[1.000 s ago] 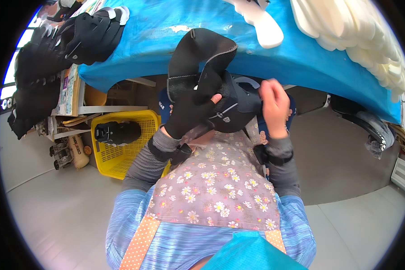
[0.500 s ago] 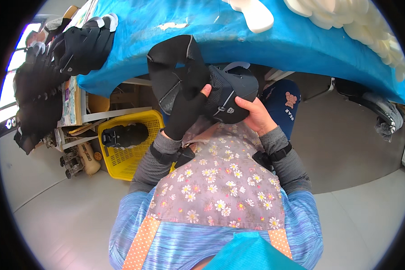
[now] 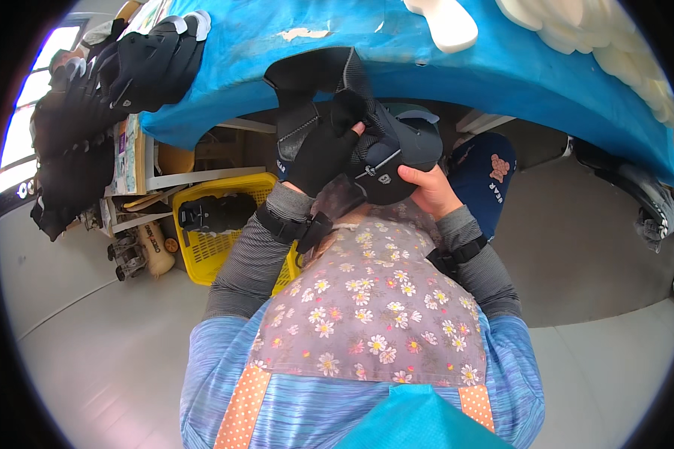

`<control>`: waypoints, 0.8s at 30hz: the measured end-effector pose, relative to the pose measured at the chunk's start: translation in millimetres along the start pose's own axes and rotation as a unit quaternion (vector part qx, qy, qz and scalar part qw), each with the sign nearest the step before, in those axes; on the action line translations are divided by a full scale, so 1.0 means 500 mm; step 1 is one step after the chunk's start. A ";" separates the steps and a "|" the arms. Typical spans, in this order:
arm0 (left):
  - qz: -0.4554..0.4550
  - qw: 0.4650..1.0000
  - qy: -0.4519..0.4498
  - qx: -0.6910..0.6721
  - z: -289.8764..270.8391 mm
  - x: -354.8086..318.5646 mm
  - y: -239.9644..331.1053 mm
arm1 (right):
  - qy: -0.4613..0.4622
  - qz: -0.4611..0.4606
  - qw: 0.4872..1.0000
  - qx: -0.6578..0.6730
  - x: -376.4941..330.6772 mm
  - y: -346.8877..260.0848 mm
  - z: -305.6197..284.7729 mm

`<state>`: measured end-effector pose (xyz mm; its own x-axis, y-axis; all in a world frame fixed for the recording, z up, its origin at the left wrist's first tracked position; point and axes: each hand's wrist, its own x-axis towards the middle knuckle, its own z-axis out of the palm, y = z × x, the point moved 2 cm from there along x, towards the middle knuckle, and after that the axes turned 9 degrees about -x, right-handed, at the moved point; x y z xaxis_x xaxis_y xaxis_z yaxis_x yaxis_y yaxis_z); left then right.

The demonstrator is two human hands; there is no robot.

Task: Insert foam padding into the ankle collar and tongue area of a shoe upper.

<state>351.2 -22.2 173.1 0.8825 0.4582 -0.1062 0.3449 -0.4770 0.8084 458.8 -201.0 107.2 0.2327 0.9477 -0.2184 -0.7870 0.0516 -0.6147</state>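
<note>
My left hand (image 3: 323,148) wears a black glove and grips a black neoprene bootie (image 3: 397,150) by its opened upper part, thumb pressed into the fabric. My right hand (image 3: 429,191) is bare and holds the same bootie from below, fingers curled under its rounded toe. The bootie is held up close in front of my chest, just below the edge of the blue-covered table (image 3: 502,67). A floral apron (image 3: 367,314) covers my front below the hands.
A yellow plastic basket (image 3: 221,247) with a black item inside stands on the floor to my left. Several black gloves and booties (image 3: 138,63) lie on the table's left end. White foam pieces (image 3: 445,22) rest on top. Grey floor spreads around.
Both hands have drawn the bootie lower and closer to my chest. My right hand went from reaching up at its side to cupping it from below.
</note>
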 end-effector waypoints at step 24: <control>0.047 0.979 0.184 0.075 0.036 -0.004 -0.003 | -0.026 0.040 0.991 -0.126 -0.007 0.044 -0.052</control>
<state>354.5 -35.9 161.6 0.7472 0.6329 0.2029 0.3345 -0.6219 0.7081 455.4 -211.5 74.7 0.1408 0.9606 -0.2395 -0.6325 -0.0988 -0.7682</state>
